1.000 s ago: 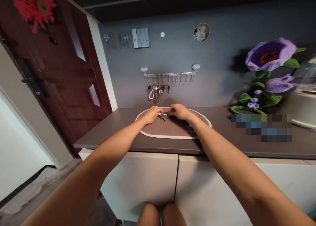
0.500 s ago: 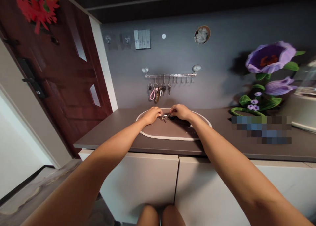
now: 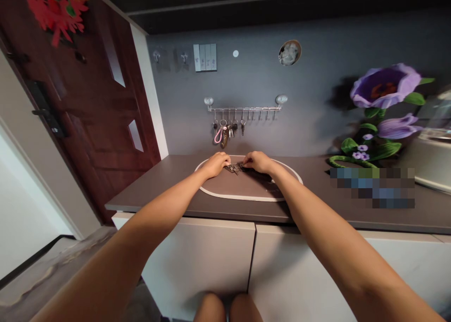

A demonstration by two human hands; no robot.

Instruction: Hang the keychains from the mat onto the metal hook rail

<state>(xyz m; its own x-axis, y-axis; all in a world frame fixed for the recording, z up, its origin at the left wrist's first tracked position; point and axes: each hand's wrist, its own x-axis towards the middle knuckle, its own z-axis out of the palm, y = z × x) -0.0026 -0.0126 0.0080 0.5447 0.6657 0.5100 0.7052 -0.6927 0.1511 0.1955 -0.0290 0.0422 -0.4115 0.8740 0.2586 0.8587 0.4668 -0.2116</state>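
A small bunch of keys [image 3: 233, 168] lies between my two hands, low over a brown oval mat [image 3: 239, 186] with a pale rim. My left hand [image 3: 217, 164] pinches the bunch at its left side. From the right, my right hand [image 3: 259, 161] has its fingers closed on the other end, where something dark shows near the fingertips. Behind them, a clear hook rail [image 3: 244, 109] is fixed to the grey wall. Several sets of keys hang on its left half, among them one with a pink strap [image 3: 218, 135]; hooks on the right half carry nothing.
Purple fabric flowers [image 3: 385, 87] stand at the right of the dark countertop [image 3: 141, 190], beside a pale appliance [image 3: 433, 157] and a blurred-out patch. A dark red door [image 3: 102, 125] is at left. White cabinet doors [image 3: 197, 261] are below, and a dark shelf overhangs the wall.
The view has shifted slightly. Both hands stay in nearly the same place on the bunch, and the keys between them have turned a little.
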